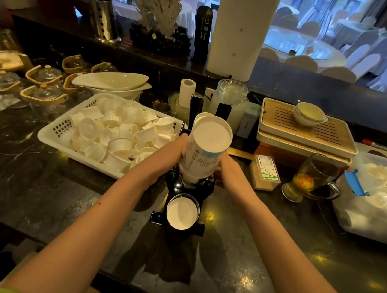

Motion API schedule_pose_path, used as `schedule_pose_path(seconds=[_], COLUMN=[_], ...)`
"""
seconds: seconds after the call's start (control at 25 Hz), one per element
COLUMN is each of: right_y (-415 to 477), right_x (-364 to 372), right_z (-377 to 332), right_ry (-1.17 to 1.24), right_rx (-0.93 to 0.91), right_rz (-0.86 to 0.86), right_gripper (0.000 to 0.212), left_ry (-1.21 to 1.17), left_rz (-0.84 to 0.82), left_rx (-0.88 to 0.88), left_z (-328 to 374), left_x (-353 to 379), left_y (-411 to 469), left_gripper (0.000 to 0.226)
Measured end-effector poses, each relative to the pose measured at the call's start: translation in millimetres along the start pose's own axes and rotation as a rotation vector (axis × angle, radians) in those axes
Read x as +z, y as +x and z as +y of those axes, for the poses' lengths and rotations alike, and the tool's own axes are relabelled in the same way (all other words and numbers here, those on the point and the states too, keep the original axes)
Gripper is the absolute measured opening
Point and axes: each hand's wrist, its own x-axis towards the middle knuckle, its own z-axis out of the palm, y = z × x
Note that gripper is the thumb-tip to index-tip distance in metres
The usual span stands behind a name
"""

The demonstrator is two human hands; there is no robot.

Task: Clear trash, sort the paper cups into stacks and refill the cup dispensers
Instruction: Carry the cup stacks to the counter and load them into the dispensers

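Both hands clamp a stack of white paper cups with printed sides (pixel 202 152), left hand (pixel 171 154) and right hand (pixel 227 170) on opposite sides. Stack sits base-up, tilted, in the black cup dispenser (pixel 182 193) on the dark marble surface (pixel 39 177). White plastic basket (pixel 51 136) of loose cups just left.

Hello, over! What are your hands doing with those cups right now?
Left hand and right hand both gripping the cup stack. Stack tilted, lower end in the black dispenser. Nothing blocking; basket of loose cups waits left.
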Motion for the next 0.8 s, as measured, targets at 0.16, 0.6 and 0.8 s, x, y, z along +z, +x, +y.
schedule_pose_path(seconds=[0.16,0.6,0.8], right_y=[9,31,20], right_x=[4,10,8], right_z=[11,36,26], right_ry=[0.031,0.124,0.126], right_rx=[0.05,0.212,0.207], right_rz=[-0.03,-0.109,-0.14], right_gripper=[0.069,0.06,0.062], left_ry=[-0.002,-0.256,-0.221], left_rz=[0.02,-0.165,-0.161], left_rx=[-0.07,-0.115,-0.109], left_z=[-15,-42,-42], left_x=[3,-6,-8], left_y=[11,16,15], left_gripper=[0.053,0.096,0.067])
